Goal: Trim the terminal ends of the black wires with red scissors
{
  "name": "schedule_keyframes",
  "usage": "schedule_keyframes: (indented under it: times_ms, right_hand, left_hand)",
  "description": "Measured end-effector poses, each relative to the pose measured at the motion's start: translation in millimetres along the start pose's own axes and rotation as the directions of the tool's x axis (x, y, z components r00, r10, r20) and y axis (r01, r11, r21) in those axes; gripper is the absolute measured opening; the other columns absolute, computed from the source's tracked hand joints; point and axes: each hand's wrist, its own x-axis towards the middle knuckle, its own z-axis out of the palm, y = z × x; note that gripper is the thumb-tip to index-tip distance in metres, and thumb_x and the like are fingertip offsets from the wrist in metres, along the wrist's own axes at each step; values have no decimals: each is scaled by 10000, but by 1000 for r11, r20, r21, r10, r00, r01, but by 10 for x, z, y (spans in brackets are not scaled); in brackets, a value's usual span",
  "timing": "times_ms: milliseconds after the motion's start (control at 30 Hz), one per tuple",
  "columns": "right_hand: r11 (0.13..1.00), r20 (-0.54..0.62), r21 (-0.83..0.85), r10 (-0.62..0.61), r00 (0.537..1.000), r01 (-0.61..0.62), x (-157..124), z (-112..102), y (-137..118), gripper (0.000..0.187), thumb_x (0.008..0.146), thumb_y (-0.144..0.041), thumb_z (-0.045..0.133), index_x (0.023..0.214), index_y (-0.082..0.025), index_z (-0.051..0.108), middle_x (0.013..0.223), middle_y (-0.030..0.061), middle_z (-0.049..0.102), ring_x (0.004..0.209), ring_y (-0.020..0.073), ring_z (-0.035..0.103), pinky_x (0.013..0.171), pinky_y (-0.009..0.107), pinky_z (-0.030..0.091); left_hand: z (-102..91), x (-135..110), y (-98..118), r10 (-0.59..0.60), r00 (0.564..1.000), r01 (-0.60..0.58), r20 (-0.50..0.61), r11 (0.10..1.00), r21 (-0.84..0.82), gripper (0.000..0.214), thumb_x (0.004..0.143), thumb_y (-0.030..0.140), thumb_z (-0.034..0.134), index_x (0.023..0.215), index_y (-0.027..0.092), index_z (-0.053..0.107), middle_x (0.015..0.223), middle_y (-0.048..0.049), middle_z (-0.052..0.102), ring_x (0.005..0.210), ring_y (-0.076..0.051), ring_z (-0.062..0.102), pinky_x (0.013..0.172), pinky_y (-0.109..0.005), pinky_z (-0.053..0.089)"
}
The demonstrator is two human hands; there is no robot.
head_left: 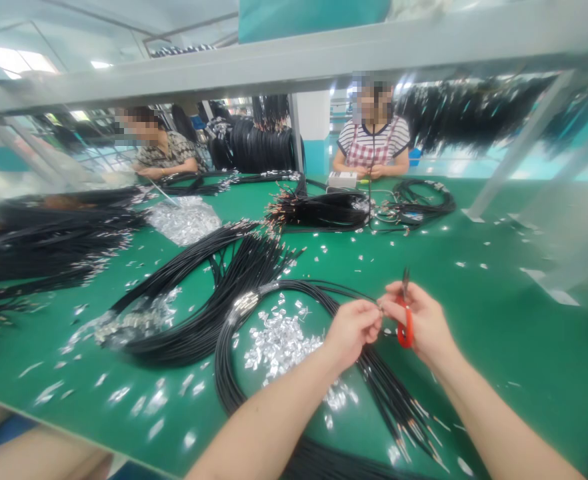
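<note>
My left hand (353,328) is closed in a pinch on the end of a black cable (354,293), above the green tabletop. Fingertips almost meet those of my right hand (427,320), which grips small scissors with red handles (406,325), their dark blades pointing up and away. The right thumb and forefinger also close at the cable's tip, where my fingers hide the detail. Below both hands lies a looped bundle of black cables (224,363) with stripped, coppery ends fanning out at the lower right. Inside the loop is a pile of silvery foil scraps (279,343).
More black cable bundles (209,320) lie to the left and at the back (324,208). A clear bag of silvery pieces (187,220) rests behind them. Two people (371,143) sit across the green table (514,340). A grey shelf beam (294,63) spans overhead.
</note>
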Motion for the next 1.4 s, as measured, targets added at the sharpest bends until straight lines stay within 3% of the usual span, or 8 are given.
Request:
schedule_keyframes:
  times_ms: [167, 267, 467, 633, 733, 867, 1167, 1400]
  right_hand:
    - [989, 29, 114, 93, 995, -96, -17, 61, -15, 350, 553, -270, 762, 821, -205, 546, 633, -34, 595, 523, 96, 541, 521, 240, 435]
    - [987, 5, 148, 70, 998, -70, -47, 125, 15, 340, 571, -281, 743, 816, -210, 518, 626, -52, 554, 505, 78, 498, 488, 219, 398]
    - [980, -56, -183, -90, 994, 79, -42, 101, 37, 290, 661, -374, 662, 850, -212, 513, 704, -20, 552, 604, 112, 513, 531, 240, 405]
    - [707, 190, -663, -159, 969, 246, 54, -103, 67, 306, 668, -412, 642, 875, -205, 552, 657, -15, 530, 577, 136, 493, 560, 275, 425]
    - [562, 342, -737, -169, 924, 376, 75, -148, 107, 305, 696, -428, 624, 894, -209, 550, 739, 14, 581, 625, 151, 534, 598, 285, 451]
    - [471, 397, -762, -203, 895, 444, 47, -118, 119, 301, 722, -438, 608, 900, -200, 562, 804, 46, 617, 691, 169, 573, 628, 289, 461]
    - [420, 365, -790, -265, 892, 448, 8, -108, 100, 288, 704, -457, 620, 860, -216, 602, 796, 61, 627, 700, 199, 575, 627, 321, 454]
    - [537, 264, -766, -235, 935, 352, 66, -161, 29, 276, 634, -442, 673, 814, -235, 640, 717, 25, 633, 587, 164, 541, 566, 298, 436]
  left_hand:
    - [-42, 15, 29, -54, 991, 53, 122, 999, 12, 298, 605, 347, 716, 647, 112, 537, 522, 31, 457, 411, -27, 349, 422, -202, 167]
    - [-27, 6, -8, 22, 999, -27, 48, 993, 114, 273, 632, 350, 688, 656, 126, 535, 501, 40, 453, 392, -31, 345, 403, -197, 171]
    - [-4, -2, -20, 200, 974, -169, -107, 955, 244, 251, 643, 355, 679, 678, 142, 551, 481, 54, 444, 390, -39, 353, 393, -195, 223]
    - [-89, 41, 136, 168, 981, -166, -96, 986, 25, 252, 635, 329, 689, 663, 121, 549, 531, 36, 444, 412, -25, 328, 393, -192, 142]
    - [-126, 58, 194, 135, 990, -136, -31, 989, -51, 258, 628, 316, 698, 658, 113, 540, 514, 43, 417, 407, -18, 303, 399, -195, 116]
    - [-126, 56, 204, 96, 995, -94, 17, 994, -63, 269, 614, 305, 709, 668, 108, 535, 505, 43, 419, 403, -15, 298, 400, -197, 92]
    - [-131, 50, 194, 73, 996, -70, 47, 995, -65, 275, 593, 291, 722, 693, 114, 536, 506, 45, 433, 401, -12, 286, 410, -204, 81]
    - [-147, 51, 219, 135, 989, -130, 57, 988, -84, 267, 621, 313, 710, 649, 119, 529, 498, 43, 413, 411, -20, 298, 418, -209, 99]
